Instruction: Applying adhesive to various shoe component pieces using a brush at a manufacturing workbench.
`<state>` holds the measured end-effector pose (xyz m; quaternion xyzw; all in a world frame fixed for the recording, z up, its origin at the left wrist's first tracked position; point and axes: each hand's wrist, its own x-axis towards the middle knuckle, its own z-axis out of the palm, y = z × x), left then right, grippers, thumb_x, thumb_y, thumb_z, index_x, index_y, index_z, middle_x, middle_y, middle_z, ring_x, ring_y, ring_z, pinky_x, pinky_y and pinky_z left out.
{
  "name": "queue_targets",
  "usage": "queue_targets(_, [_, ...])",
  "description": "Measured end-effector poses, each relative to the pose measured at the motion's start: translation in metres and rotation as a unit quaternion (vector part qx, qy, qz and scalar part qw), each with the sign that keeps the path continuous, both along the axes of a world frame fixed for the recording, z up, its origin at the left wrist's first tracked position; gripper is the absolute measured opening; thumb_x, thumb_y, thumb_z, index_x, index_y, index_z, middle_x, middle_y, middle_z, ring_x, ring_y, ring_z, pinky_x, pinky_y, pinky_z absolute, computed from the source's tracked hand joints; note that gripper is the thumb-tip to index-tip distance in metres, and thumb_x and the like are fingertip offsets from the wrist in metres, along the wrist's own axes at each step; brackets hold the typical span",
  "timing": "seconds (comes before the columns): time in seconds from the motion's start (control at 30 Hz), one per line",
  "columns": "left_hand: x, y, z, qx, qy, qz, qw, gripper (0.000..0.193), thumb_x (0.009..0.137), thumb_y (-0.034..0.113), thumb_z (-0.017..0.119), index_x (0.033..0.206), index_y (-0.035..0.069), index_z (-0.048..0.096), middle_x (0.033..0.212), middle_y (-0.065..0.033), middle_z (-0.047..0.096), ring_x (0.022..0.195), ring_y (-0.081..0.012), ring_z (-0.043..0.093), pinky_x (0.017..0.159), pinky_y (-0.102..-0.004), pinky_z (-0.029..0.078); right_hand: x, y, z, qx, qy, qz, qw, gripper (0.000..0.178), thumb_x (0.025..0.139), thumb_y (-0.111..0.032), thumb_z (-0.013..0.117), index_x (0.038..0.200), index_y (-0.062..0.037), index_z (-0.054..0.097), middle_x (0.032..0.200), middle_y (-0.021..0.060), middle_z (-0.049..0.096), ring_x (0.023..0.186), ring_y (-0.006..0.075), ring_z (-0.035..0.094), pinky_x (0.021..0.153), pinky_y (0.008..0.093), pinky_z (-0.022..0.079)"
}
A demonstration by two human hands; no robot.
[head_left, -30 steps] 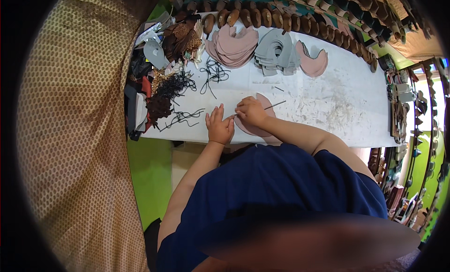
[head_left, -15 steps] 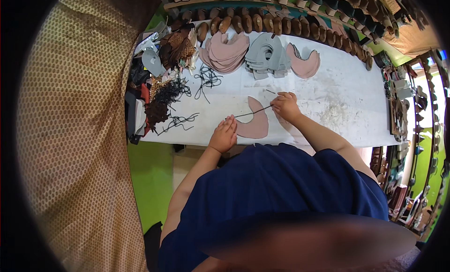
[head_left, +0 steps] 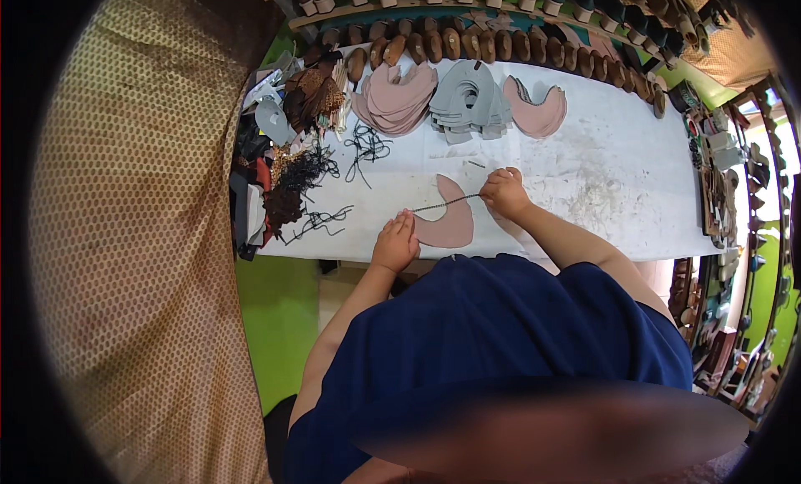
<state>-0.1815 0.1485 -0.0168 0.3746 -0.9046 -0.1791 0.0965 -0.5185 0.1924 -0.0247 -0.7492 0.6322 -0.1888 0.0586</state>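
A dark braided cord (head_left: 447, 204) stretches between my two hands, just over a pink curved cut-out piece (head_left: 450, 225) on the white table. My left hand (head_left: 395, 242) closes on the cord's left end beside the piece's left tip. Farther right and a little higher, my right hand (head_left: 504, 191) pinches the other end. A short dark stick-like thing (head_left: 476, 163) lies just beyond my right hand. Part of another pale pink shape (head_left: 511, 227) shows under my right wrist.
Stacks of pink pieces (head_left: 395, 108), grey pieces (head_left: 469, 108) and more pink pieces (head_left: 538, 115) lie along the far side. Loose dark cords (head_left: 321, 221) and piled scraps (head_left: 313, 100) crowd the left. Shoe lasts (head_left: 450, 43) line the back edge; a patterned curtain (head_left: 142, 234) hangs at left.
My right hand has come slightly lower and nearer, so the cord lies at a flatter slant. The left hand keeps its hold. The whole view has shifted slightly.
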Motion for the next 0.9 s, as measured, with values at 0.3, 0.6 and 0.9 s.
queue_targets(0.3, [-0.002, 0.000, -0.003, -0.037, -0.030, 0.007, 0.999, 0.057, 0.082, 0.016, 0.054, 0.136, -0.002, 0.051, 0.134, -0.0219, 0.057, 0.121, -0.0340, 0.057, 0.106, -0.0464, 0.042, 0.001, -0.004, 0.000, 0.058, 0.021, -0.013, 0.998, 0.009, 0.076, -0.021, 0.070, 0.084, -0.0185, 0.074, 0.091, -0.0020, 0.066, 0.106, 0.0189, 0.056, 0.103, 0.0530, 0.033])
queue_targets(0.6, [-0.007, -0.012, 0.012, -0.040, -0.056, 0.015, 0.998, 0.056, 0.080, 0.013, 0.055, 0.135, 0.003, 0.054, 0.122, -0.0188, 0.066, 0.107, -0.0309, 0.065, 0.098, -0.0466, 0.045, 0.016, 0.022, 0.028, -0.044, 0.023, 0.018, 0.999, 0.008, 0.075, -0.016, 0.069, 0.078, -0.0089, 0.067, 0.134, 0.0056, 0.054, 0.142, 0.0289, 0.033, 0.113, 0.0654, 0.021])
queue_targets(0.9, [-0.004, -0.016, 0.011, -0.040, -0.079, -0.029, 0.996, 0.051, 0.083, 0.014, 0.054, 0.132, 0.001, 0.056, 0.126, -0.0157, 0.065, 0.112, -0.0249, 0.063, 0.096, -0.0427, 0.044, 0.047, 0.065, 0.042, 0.034, -0.012, 0.012, 0.999, 0.005, 0.073, -0.014, 0.067, 0.072, -0.0090, 0.067, 0.143, 0.0059, 0.049, 0.147, 0.0337, 0.023, 0.109, 0.0780, 0.011])
